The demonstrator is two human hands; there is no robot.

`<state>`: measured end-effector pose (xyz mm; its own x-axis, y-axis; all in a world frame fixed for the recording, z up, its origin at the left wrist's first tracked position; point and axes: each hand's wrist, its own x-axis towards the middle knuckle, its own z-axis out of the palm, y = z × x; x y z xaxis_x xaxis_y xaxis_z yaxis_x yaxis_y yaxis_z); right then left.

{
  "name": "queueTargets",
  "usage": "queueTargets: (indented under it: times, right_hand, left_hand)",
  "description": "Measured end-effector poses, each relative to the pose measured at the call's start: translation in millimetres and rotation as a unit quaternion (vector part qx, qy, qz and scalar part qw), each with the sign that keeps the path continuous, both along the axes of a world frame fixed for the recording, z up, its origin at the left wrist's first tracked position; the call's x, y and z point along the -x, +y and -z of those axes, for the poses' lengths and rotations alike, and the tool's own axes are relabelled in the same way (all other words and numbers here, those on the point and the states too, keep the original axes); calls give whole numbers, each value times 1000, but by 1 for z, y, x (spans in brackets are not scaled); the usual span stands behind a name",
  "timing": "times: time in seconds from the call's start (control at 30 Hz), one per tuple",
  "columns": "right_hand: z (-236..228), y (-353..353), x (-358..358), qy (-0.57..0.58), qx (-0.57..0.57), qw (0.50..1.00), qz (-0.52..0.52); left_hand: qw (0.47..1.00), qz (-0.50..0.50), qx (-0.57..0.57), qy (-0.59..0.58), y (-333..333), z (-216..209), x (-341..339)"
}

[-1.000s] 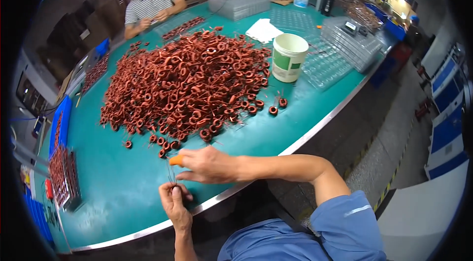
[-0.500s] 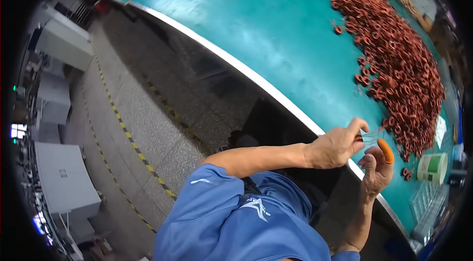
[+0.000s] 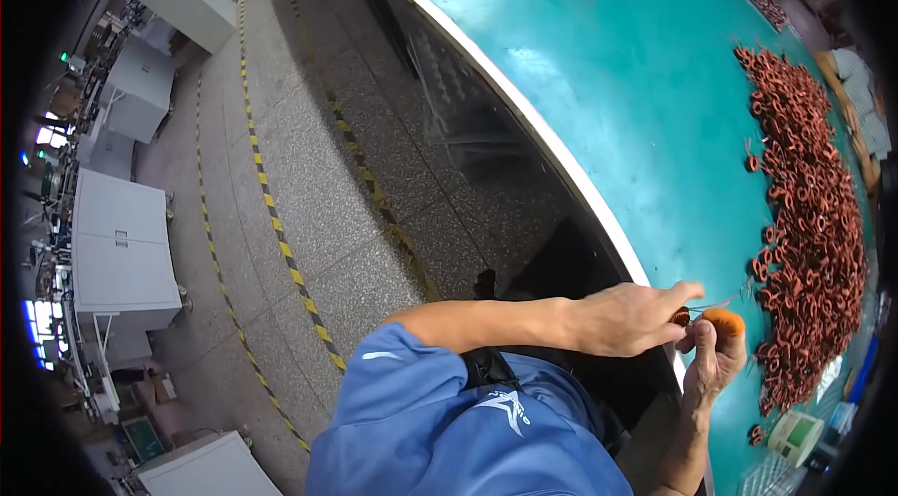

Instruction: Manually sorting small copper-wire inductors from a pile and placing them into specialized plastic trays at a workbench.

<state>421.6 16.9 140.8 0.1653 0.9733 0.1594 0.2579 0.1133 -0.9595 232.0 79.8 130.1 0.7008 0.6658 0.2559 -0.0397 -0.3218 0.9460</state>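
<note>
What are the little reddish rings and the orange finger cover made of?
The rings look like copper-coloured wire, probably metal, slightly shiny: thin, stiff ends stick out. The orange finger cover looks rubbery, smooth and rather matt, because it fits snugly; soft plastic is possible too.

The head view looks from the wearer's own head steeply down, so the blue shirt point(image 3: 421, 449) looms large and close at the lower edge. The lens faces over the wearer's left side: its middle falls on the speckled floor point(image 3: 299, 159), with grey cabinets point(image 3: 122, 243) farther off along the left rim. The green table point(image 3: 599, 84) takes the upper right, and the pile of coils point(image 3: 809, 243) sits near the right rim. The left hand point(image 3: 622, 320) and right hand point(image 3: 713, 367) lie near the camera, right of centre. Fisheye width bows the table's pale edge and blackens the corners.
</note>
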Motion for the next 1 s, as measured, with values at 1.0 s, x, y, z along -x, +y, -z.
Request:
queueTargets:
  times: [1.0]
  right_hand:
    - [20,15,3,96,88,986,102]
  left_hand:
    - [724,-648,236,1,204,253,300]
